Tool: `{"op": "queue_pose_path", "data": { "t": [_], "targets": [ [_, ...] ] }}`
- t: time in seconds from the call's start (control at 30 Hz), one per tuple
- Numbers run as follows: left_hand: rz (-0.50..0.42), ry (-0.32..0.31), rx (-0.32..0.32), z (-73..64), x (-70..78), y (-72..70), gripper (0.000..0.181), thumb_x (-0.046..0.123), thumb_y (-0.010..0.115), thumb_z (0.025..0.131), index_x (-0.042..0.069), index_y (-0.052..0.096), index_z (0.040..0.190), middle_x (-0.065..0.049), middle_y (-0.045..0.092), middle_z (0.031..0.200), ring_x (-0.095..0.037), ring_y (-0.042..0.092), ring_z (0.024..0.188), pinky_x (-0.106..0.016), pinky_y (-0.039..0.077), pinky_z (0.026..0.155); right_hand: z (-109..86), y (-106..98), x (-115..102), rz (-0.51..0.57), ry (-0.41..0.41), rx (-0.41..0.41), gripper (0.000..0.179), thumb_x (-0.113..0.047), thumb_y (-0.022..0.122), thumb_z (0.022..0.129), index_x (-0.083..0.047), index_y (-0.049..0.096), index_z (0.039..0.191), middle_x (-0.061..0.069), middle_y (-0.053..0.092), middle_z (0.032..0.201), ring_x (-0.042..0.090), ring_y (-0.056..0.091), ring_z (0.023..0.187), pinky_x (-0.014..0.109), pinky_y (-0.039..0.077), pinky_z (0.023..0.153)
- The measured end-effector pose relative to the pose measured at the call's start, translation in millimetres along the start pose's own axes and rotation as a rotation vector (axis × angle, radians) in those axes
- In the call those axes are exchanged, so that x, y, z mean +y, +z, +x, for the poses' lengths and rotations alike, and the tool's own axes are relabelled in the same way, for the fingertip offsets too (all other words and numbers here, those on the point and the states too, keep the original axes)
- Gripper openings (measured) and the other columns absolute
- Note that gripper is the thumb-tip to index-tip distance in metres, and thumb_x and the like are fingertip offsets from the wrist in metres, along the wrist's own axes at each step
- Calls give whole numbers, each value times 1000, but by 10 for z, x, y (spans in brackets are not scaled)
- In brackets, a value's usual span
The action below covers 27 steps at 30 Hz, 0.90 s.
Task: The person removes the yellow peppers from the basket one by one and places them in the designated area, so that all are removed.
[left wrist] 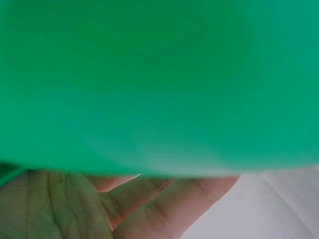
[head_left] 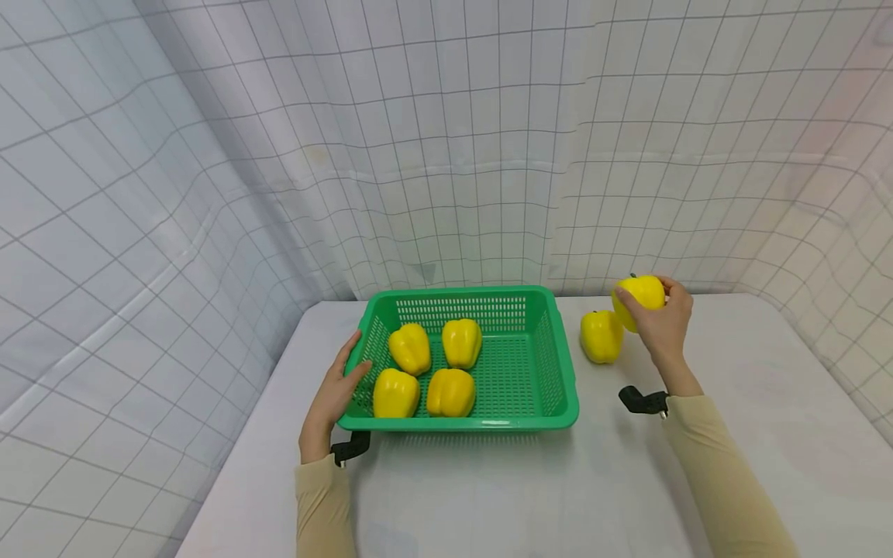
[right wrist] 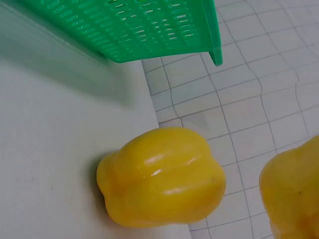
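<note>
In the head view, a green plastic basket point(head_left: 456, 423) with slotted walls stands on the table, several yellow bell peppers point(head_left: 450, 393) in its left half. My left hand point(head_left: 331, 397) holds the basket's left rim, thumb over the edge and fingers along the outside. Those fingers show under the green rim point(left wrist: 164, 99) in the left wrist view. To the right, my right hand point(head_left: 666, 322) grips a yellow bell pepper point(head_left: 638, 298) raised above the table, its stem upward. Another yellow bell pepper point(head_left: 601, 337) rests on the table beside it, between that hand and the basket.
The white table point(head_left: 488, 496) reaches back to a white curtain point(head_left: 474, 178) with a dark grid, which also hangs along both sides. A black wrist mount point(head_left: 642, 401) sits at the right wrist, and a similar mount point(head_left: 351, 447) at the left.
</note>
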<state>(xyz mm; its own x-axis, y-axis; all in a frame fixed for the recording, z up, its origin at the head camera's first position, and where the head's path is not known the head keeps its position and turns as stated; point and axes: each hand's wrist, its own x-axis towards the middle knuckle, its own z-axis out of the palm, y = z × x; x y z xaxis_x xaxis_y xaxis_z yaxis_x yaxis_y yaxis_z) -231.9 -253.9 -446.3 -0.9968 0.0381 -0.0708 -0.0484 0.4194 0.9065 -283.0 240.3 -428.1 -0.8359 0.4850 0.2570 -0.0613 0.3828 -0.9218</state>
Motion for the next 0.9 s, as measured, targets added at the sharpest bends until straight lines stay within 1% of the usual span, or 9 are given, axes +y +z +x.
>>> {"op": "queue_pose_path", "data": {
  "t": [0.2, 0.33, 0.63, 0.73, 0.9],
  "targets": [
    [5, 5, 3, 0, -2, 0, 61, 30, 46, 101, 32, 15, 153, -8, 10, 157, -35, 16, 138, -61, 17, 104, 55, -91, 127, -26, 86, -25, 76, -46, 68, 83, -5, 36, 139, 15, 28, 137, 27, 33, 117, 38, 35, 91],
    [5, 1, 3, 1, 0, -1, 61, 31, 47, 101, 32, 15, 153, -7, 9, 157, -35, 16, 138, -61, 17, 104, 77, -129, 213, -48, 112, -48, 76, -45, 66, 85, -5, 34, 142, 17, 27, 138, 29, 33, 117, 40, 34, 92],
    [-2, -2, 1, -2, 3, 0, 61, 30, 46, 101, 31, 14, 154, -9, 10, 157, -37, 19, 137, -62, 19, 103, 70, -156, 376, -90, 175, -104, 83, -47, 64, 86, -2, 27, 145, 21, 26, 138, 33, 32, 121, 45, 35, 99],
    [0, 0, 1, -2, 3, -3, 62, 29, 46, 101, 30, 14, 154, -10, 10, 157, -37, 19, 137, -62, 19, 103, 65, -158, 416, -94, 189, -115, 83, -47, 63, 86, -2, 26, 146, 22, 25, 139, 34, 32, 122, 46, 33, 100],
    [-2, -7, -1, 0, 3, -5, 61, 30, 46, 101, 32, 14, 153, -9, 10, 157, -37, 19, 136, -61, 19, 103, 66, -156, 494, -110, 213, -126, 85, -47, 62, 87, -1, 24, 147, 24, 23, 141, 37, 31, 124, 48, 31, 102]
  ]
}}
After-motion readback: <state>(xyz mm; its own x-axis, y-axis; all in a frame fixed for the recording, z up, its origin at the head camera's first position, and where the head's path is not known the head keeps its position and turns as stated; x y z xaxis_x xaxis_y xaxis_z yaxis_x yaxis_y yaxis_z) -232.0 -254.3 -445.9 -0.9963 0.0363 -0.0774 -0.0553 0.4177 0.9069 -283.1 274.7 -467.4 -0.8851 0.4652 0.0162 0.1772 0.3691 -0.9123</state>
